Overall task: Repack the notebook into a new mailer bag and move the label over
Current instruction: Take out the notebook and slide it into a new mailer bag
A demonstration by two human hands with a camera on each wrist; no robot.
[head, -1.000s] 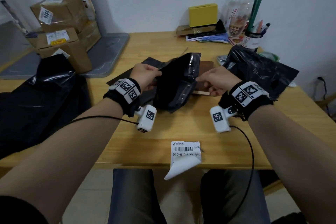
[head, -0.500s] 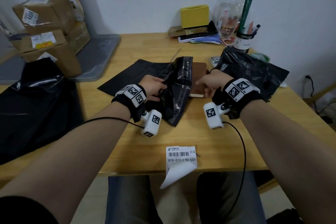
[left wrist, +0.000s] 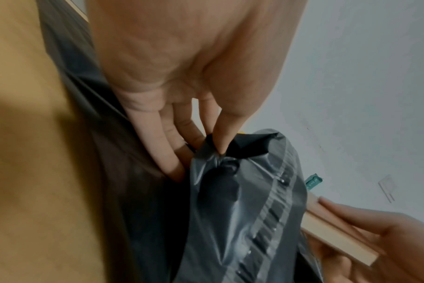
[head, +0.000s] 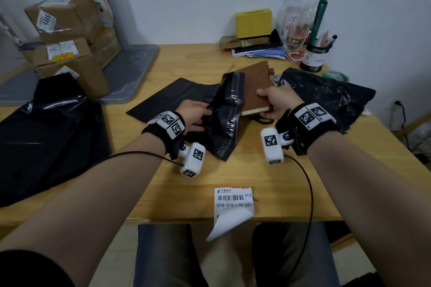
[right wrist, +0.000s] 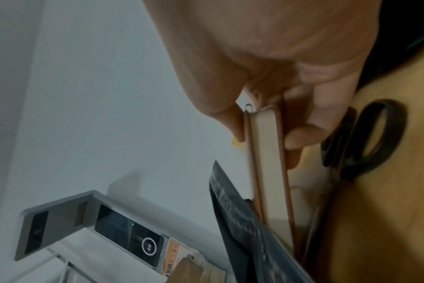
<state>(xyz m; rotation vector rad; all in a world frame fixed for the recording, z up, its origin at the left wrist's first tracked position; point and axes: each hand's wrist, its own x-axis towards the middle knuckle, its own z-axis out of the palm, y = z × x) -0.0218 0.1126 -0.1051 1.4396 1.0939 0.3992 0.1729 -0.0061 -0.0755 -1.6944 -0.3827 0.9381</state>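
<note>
**Notebook half out of mailer, both hands gripping**

Right hand [head: 278, 102] clamps the brown notebook [head: 255, 86] at its near corner: thumb on the top cover, fingers [right wrist: 303, 137] curled under the bottom cover. Right wrist view shows the page block edge-on between thumb and fingers. Notebook is tilted, its far end raised toward the tabletop's back edge, its left side covered by the mailer.

Left hand [head: 193, 115] pinches the black mailer bag [head: 227, 112] at a bunched fold of plastic near the mouth. In the left wrist view the thumb tip presses the fold against the fingers [left wrist: 157, 141]; the bag's strip with a clear liner runs down below the pinch. The bag's lower corner rests on the tabletop [head: 245, 170] toward the middle.

A flat black mailer [head: 168, 100] lies under and left of the held bag, centre of the tabletop. A crumpled black bag [head: 326, 93] sits toward the right edge, just beside the right hand. Black scissors [right wrist: 366, 137] lie on the wood just beside the right hand's fingers, seen only from the right wrist.

Shipping label [head: 233, 202] sits at the front edge, centre, well apart from both hands; its lower part hangs off the edge with a corner curled.

Back edge: yellow box [head: 253, 22], pen cup [head: 313, 57]. Cardboard parcels [head: 65, 37] past the back-left corner.
</note>
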